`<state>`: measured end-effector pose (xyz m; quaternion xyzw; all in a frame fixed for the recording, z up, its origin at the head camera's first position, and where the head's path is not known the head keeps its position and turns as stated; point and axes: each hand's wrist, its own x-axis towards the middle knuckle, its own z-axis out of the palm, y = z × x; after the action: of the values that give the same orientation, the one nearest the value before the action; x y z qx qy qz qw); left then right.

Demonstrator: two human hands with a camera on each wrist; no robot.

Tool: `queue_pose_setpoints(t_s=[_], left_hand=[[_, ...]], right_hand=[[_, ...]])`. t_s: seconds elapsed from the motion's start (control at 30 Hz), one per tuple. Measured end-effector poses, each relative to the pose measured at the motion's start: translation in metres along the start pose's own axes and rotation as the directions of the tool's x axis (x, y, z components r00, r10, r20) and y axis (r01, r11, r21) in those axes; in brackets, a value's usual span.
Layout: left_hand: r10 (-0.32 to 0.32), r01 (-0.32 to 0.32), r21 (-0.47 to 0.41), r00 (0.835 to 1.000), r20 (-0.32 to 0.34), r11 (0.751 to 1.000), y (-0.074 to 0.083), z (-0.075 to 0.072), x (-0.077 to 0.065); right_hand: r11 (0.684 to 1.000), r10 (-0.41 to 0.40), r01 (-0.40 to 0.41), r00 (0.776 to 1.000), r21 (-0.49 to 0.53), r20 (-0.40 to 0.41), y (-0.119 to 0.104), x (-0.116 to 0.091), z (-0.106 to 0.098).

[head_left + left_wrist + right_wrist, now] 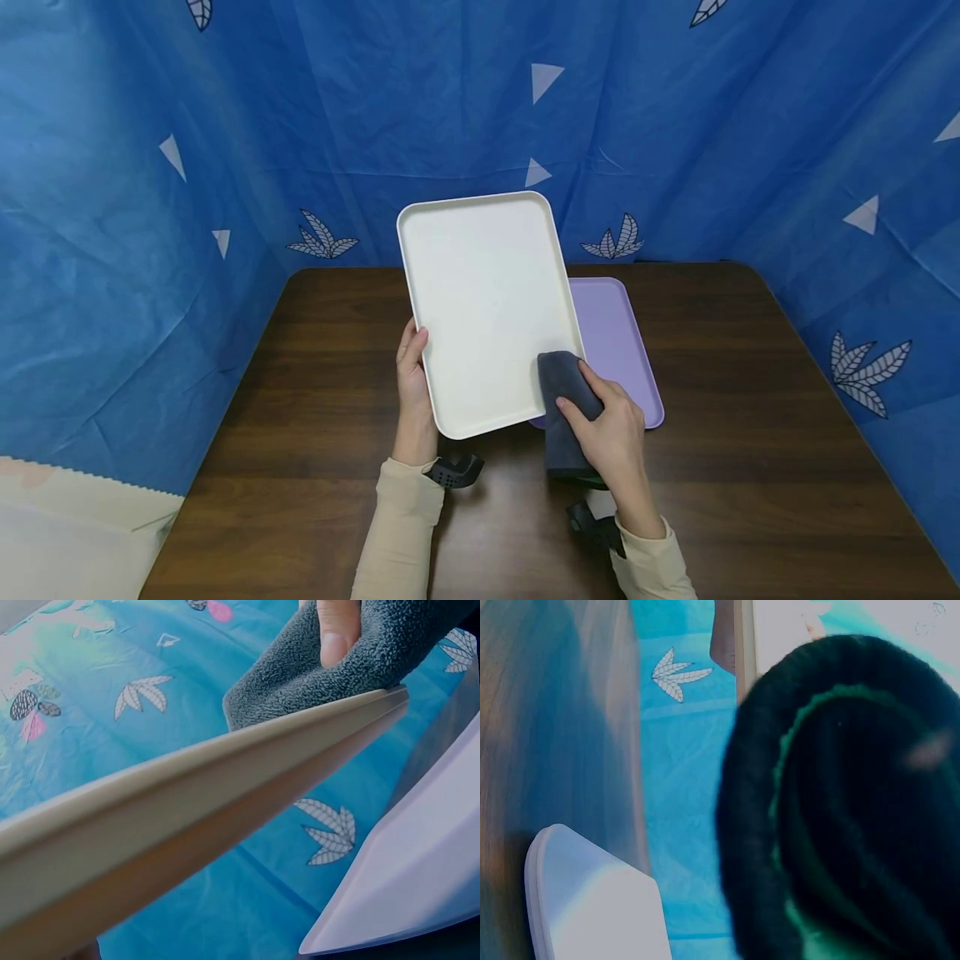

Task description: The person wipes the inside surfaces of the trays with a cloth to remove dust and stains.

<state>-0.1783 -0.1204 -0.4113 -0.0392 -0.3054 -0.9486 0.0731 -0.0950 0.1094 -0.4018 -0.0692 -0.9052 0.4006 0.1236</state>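
Note:
My left hand (415, 392) grips a white rectangular tray (487, 308) by its left edge, with the thumb on the rim and the other fingers partly hidden behind. The tray is raised and tilted above the table. A folded dark grey towel (558, 387) is pinched in my right hand (615, 429), thumb and fingers on its face. It lies over the tray's lower right corner. In the left wrist view the towel (300, 686) meets the tray's rim (187, 780). The towel (746, 795) fills much of the right wrist view, showing a green-stitched edge.
A purple tray (611, 333) lies on the brown wooden table (300, 417), partly behind the white tray. Blue patterned cloth (420, 100) hangs around the table's back and sides. Something pale (75, 525) is at the lower left.

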Motion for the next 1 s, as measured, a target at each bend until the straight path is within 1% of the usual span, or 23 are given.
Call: queue_pose_setpoints(t_s=[0.2,0.4,0.53,0.6,0.8,0.87,1.0], left_hand=[[-0.008,0.008,-0.012,1.0,-0.007,1.0,-0.001,0.0,0.0],[-0.015,0.015,-0.021,1.0,-0.018,1.0,-0.002,0.0,0.001],[-0.012,0.012,-0.002,1.0,-0.026,1.0,-0.001,-0.002,0.002],[-0.012,0.013,0.018,0.999,-0.051,1.0,-0.001,-0.004,0.004],[-0.026,0.033,0.07,0.995,-0.099,0.997,0.003,-0.012,0.009],[-0.037,0.044,0.065,0.993,-0.11,0.997,0.006,-0.015,0.01],[-0.06,0.073,0.085,0.989,-0.137,0.994,0.011,-0.025,0.011]], right_hand=[[1.0,-0.02,0.02,0.999,0.01,-0.031,0.001,0.001,-0.001],[0.998,-0.042,0.045,0.995,0.031,-0.09,0.004,0.004,-0.003],[0.997,-0.048,0.055,0.989,0.05,-0.138,0.007,0.009,-0.008],[0.997,-0.042,0.052,0.986,0.053,-0.162,0.01,0.014,-0.013],[0.999,0.025,-0.016,0.979,0.046,-0.203,0.028,0.035,-0.035],[0.998,0.044,-0.036,0.978,0.047,-0.201,0.035,0.043,-0.044],[0.997,0.074,-0.067,0.978,0.042,-0.193,0.051,0.06,-0.061]])
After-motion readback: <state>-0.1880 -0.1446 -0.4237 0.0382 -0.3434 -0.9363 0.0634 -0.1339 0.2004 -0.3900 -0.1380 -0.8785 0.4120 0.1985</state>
